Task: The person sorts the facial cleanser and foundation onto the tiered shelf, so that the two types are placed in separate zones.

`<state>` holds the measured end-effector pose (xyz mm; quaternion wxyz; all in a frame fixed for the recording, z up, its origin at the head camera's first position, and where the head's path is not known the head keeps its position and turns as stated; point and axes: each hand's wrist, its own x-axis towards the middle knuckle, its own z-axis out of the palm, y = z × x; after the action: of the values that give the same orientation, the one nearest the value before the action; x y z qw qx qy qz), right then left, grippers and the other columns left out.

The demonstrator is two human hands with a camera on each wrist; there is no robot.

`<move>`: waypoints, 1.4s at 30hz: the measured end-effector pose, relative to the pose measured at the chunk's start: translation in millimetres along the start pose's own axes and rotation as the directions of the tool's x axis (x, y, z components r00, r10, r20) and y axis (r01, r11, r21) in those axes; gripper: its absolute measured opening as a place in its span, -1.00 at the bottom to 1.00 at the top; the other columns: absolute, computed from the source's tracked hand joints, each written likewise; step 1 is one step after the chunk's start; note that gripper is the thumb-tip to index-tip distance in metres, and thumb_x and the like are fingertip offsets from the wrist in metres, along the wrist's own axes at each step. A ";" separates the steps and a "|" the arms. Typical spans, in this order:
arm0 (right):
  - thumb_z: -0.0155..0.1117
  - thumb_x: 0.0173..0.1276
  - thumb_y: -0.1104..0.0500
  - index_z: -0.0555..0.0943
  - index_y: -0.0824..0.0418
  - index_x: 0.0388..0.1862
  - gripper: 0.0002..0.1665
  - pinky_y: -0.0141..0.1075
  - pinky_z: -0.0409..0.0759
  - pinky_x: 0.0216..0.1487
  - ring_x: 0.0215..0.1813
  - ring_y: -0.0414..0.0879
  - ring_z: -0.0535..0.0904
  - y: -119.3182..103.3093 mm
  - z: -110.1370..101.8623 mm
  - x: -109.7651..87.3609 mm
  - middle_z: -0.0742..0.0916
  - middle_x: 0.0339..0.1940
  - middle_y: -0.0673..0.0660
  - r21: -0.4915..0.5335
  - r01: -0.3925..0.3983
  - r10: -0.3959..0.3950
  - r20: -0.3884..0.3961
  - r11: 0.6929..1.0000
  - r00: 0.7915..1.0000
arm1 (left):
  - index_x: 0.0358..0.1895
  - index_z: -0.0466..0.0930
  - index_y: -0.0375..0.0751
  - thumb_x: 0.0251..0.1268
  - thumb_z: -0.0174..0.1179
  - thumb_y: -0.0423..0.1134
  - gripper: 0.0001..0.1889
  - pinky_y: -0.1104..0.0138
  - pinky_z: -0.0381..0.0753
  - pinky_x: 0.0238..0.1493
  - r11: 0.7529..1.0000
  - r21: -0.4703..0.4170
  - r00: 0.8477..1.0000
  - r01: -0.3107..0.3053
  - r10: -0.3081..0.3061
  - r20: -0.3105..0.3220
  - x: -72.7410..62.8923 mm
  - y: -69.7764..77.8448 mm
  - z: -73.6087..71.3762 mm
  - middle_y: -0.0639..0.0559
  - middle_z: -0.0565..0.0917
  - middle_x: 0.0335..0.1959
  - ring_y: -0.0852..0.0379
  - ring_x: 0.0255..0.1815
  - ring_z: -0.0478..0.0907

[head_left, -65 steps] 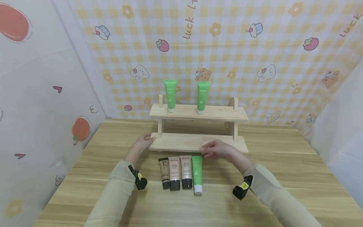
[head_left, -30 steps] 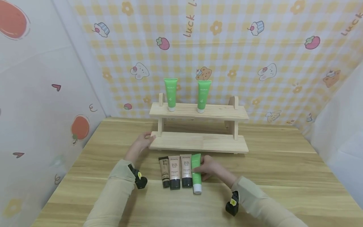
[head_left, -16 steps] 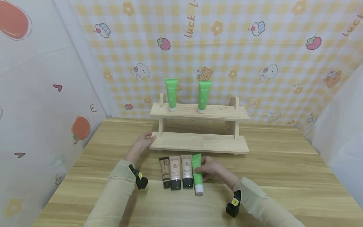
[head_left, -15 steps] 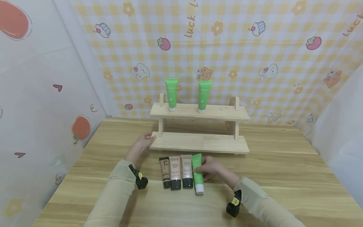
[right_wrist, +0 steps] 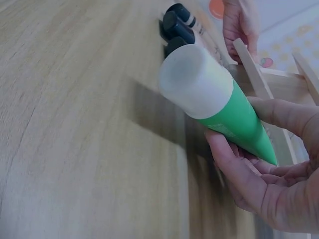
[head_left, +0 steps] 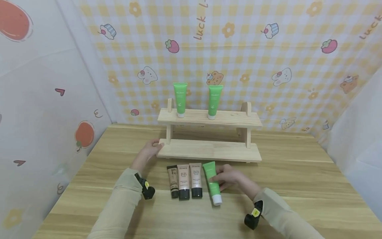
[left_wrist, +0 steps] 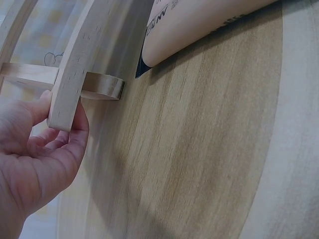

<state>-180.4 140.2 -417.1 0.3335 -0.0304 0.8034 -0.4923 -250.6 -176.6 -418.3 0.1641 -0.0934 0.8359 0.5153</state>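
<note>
Green tube (head_left: 214,188) drawn clear of its row, in the right hand (head_left: 229,176).

A moment ago it lay against the pale BB tube (head_left: 196,177); now a gap parts them and it slants, cap end toward the person, in front of the wooden shelf (head_left: 206,149), pinched between thumb and fingers (its cap looks raised off the table (head_left: 185,222) in the right wrist view). It seems free to be carried, leaving three tubes lined up; the left hand (head_left: 150,151) still grips the lower board's left end.
</note>
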 end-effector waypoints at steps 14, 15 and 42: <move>0.33 0.11 0.23 0.29 0.52 0.17 -0.29 -0.14 0.68 -0.22 -0.25 -0.04 0.64 -10.4 -22.4 -10.1 0.59 -0.09 0.33 0.053 0.058 -0.056 -0.034 0.997 0.998 | 0.39 -0.01 -0.30 0.40 -0.12 -0.03 -0.38 -0.10 0.01 0.39 0.999 0.045 1.000 0.015 -0.015 0.003 0.8 0.1 -1.3 -0.41 0.06 0.38 -0.33 0.39 0.03; 0.33 0.12 0.22 0.28 0.51 0.19 -0.28 -0.13 0.68 -0.21 -0.24 -0.04 0.63 -11.4 -25.2 -10.8 0.60 -0.08 0.33 0.048 0.067 -0.066 -0.030 0.997 0.997 | 0.39 -0.01 -0.29 0.40 -0.12 -0.03 -0.38 -0.10 0.00 0.39 0.999 0.045 1.000 0.014 -0.014 0.002 1.0 0.0 -1.4 -0.40 0.07 0.38 -0.32 0.39 0.03; 0.29 0.16 0.24 0.23 0.52 0.23 -0.27 -0.14 0.63 -0.02 -0.18 -0.17 0.60 -34.8 -80.7 -25.6 0.60 -0.11 0.17 0.028 0.171 -0.168 -0.085 0.985 0.982 | 0.39 -0.05 -0.35 0.42 -0.13 -0.10 -0.38 0.01 0.20 0.36 1.000 0.004 1.000 -0.003 0.003 0.020 1.1 1.9 -1.6 -0.41 0.10 0.36 -0.27 0.30 0.23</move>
<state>-216.0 194.2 -352.3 0.2577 -0.0726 0.8022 -0.5337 -252.5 -177.1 -416.5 0.1721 -0.0866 0.8355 0.5146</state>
